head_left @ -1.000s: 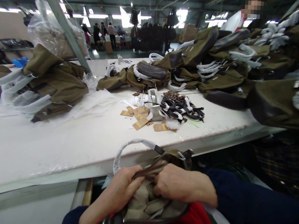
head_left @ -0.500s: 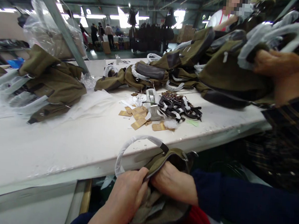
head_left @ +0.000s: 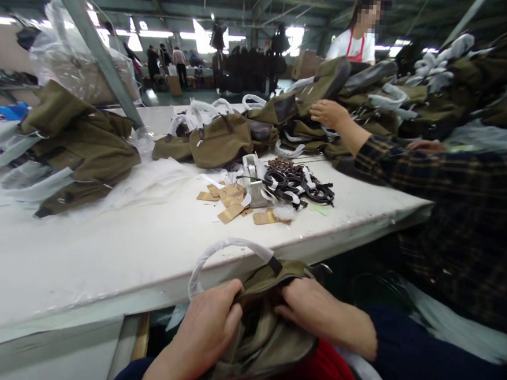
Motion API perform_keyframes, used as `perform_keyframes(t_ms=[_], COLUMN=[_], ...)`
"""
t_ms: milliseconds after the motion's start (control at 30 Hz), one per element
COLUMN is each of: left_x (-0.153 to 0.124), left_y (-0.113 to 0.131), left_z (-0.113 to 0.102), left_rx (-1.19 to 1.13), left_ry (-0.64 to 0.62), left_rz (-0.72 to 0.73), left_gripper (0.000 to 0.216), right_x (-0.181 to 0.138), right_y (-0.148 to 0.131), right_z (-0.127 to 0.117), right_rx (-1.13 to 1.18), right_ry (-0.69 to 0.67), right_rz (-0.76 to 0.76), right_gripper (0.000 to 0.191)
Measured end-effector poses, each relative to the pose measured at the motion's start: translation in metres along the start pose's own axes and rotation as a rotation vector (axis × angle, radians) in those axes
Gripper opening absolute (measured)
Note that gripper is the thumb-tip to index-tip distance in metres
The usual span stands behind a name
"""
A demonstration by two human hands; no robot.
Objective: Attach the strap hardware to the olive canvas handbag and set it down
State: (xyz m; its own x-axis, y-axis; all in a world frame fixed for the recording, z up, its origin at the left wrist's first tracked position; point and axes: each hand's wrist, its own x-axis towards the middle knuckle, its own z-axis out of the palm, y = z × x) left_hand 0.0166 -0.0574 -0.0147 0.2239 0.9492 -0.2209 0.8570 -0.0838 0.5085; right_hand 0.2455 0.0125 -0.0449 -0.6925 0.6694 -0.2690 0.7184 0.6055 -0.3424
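Olive canvas bag (head_left: pixel 265 330) sits in the person's lap, below the near edge of the desk (head_left: pixel 102 249); both hands are on its mouth.

Head view:
- Left hand (head_left: pixel 209 326): grip clamped on the near lip of the bag opening, fingers curled over the edge, pulling it open.
- Right hand (head_left: pixel 310 310): fingers pushed into the opening on the far side of that grip, closed on fabric at the lip. What the fingertips hold inside is hidden.
- White-wrapped handle (head_left: pixel 223 251) arcs up just beyond both grips, clear of the desk edge. A black strap tab joins it to the bag just right of the left grip.
- Bag interior looks dark; cannot tell if anything is in it.

Progress, as a judgement: the bag is open and being worked at the mouth, so it is mid-handling, not finished. It has not been set on the desk.

Beyond the grips, on the desk:
- Tan card tags (head_left: pixel 230 203), a tape dispenser (head_left: pixel 254 181) and a heap of black straps (head_left: pixel 301 184), all untouched by these hands.
- Further out, one olive bag (head_left: pixel 219 144); to the left, a pile of olive bags (head_left: pixel 74 148); far right, a big stack (head_left: pixel 394 101).
- A co-worker's hand (head_left: pixel 328 111) in a plaid sleeve reaches onto that stack. Another person in white stands behind it.
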Motion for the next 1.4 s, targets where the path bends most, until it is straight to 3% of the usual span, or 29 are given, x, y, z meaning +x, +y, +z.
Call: perform_keyframes(t_ms=[67, 167, 467, 633, 767, 867, 1000, 1067, 1133, 1200, 1233, 1333, 1400], left_x=[0.004, 0.018, 0.073, 0.078, 0.086, 0.096, 0.095, 0.081, 0.058, 0.034, 0.023, 0.006, 0.007], left_y=[0.004, 0.007, -0.012, -0.019, -0.019, -0.020, -0.025, -0.027, -0.026, -0.021, -0.018, -0.010, -0.008], left_z=[0.000, 0.002, 0.021, 0.033, 0.041, 0.048, 0.049, 0.039, 0.024, 0.009, 0.003, -0.003, 0.003], left_rx=[0.022, 0.008, -0.432, -0.683, -0.855, -0.926, -0.956, -0.900, -0.742, -0.531, -0.445, -0.373, -0.379], left_ry=[-0.019, -0.024, -0.032, -0.023, -0.014, 0.022, 0.018, 0.024, 0.116, 0.246, 0.250, 0.077, -0.015], left_rz=[0.035, 0.077, 0.111, 0.009, -0.099, -0.151, -0.143, -0.107, -0.056, 0.022, 0.079, 0.278, 0.361], left_gripper=[0.016, 0.014, 0.024, 0.032, 0.033, 0.035, 0.033, 0.038, 0.046, 0.033, 0.023, 0.010, 0.012], right_x=[0.003, 0.013, 0.028, 0.019, 0.007, 0.003, 0.009, 0.012, 0.013, 0.012, 0.011, 0.009, 0.010], right_y=[-0.001, -0.006, -0.013, -0.014, -0.033, -0.044, -0.033, -0.023, -0.016, -0.013, -0.013, -0.012, -0.011], right_z=[0.012, 0.021, 0.024, 0.018, 0.005, -0.005, -0.004, 0.000, 0.003, 0.001, -0.003, -0.019, -0.029], right_rx=[0.001, 0.080, 0.077, 0.154, 0.387, 0.492, 0.704, 0.826, 0.945, 1.063, 1.124, 1.274, 1.313], right_ry=[0.030, 0.100, 0.196, 0.253, 0.035, -0.057, -0.184, -0.271, -0.366, -0.442, -0.465, -0.494, -0.513], right_rz=[-0.006, 0.006, 0.151, 0.043, -0.091, -0.183, -0.108, -0.033, 0.037, 0.084, 0.092, 0.072, 0.084], right_gripper=[0.032, 0.029, 0.017, 0.012, 0.004, 0.003, 0.004, 0.006, 0.006, 0.004, 0.003, 0.002, 0.003])
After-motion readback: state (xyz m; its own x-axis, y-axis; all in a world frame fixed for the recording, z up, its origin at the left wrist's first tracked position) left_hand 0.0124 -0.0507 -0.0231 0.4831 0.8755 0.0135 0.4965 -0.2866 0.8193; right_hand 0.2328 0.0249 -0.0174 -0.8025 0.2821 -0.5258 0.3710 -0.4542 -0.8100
